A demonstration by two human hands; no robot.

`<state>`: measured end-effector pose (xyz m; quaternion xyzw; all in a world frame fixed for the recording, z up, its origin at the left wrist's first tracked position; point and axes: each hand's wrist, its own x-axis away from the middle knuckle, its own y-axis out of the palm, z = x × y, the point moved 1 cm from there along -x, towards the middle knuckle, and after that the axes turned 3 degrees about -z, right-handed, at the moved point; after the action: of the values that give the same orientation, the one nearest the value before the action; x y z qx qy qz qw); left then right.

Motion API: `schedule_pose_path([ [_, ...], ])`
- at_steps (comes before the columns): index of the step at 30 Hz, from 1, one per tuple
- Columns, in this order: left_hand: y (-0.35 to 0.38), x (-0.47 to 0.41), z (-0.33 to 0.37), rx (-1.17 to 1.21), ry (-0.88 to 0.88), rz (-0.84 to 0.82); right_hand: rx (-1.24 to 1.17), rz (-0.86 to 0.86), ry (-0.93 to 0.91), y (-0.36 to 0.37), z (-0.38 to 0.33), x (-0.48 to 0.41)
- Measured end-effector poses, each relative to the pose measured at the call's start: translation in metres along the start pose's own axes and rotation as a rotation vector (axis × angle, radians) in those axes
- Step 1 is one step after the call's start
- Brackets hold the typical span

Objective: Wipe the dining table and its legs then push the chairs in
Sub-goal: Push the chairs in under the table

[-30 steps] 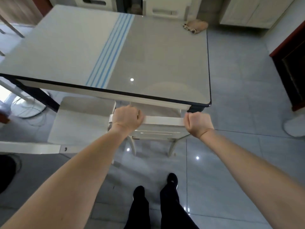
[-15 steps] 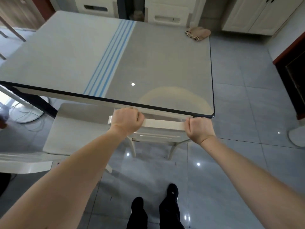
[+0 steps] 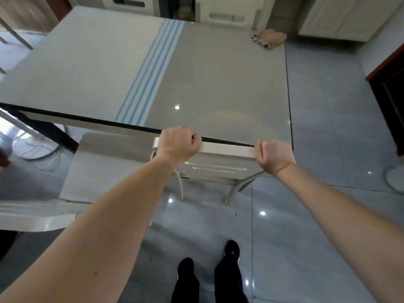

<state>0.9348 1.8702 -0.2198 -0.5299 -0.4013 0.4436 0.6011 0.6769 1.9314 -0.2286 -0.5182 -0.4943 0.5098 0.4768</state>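
At the near edge of the bench: a white chair [image 3: 218,169] stands tucked close, its top rail [image 3: 227,150] level with the black rim of the bench [image 3: 218,84]; whether rail and rim touch is hard to tell from this angle.
Chair seat: mostly hidden under the bench top, with two curved rear legs [image 3: 180,189] showing on the floor [image 3: 328,127].
Left end of the rail: the left hand [image 3: 178,142] grips it, fingers [image 3: 195,138] curled over the top and clamped on the rail.
Right end of the rail: the right hand [image 3: 276,157] grips it in a closed fist, fingers wrapped round the end.
Bench top: glossy grey, with blue stripes [image 3: 150,77] running across the middle.
Far right corner of the bench: a crumpled beige cloth [image 3: 270,38] lies there, well apart from both hands.
Left of the held chair: a second chair [image 3: 105,167] stands out from under the bench, its seat in plain view.
Below the arms: dark shoes [image 3: 231,250] on the grey tiles, behind the chair.
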Motion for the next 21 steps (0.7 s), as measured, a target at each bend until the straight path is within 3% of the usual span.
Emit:
schedule_pose_path([
  [21,0.004,-0.002,-0.016,0.013,0.071,-0.019,-0.044,-0.018,0.033,0.0,-0.016,0.007],
])
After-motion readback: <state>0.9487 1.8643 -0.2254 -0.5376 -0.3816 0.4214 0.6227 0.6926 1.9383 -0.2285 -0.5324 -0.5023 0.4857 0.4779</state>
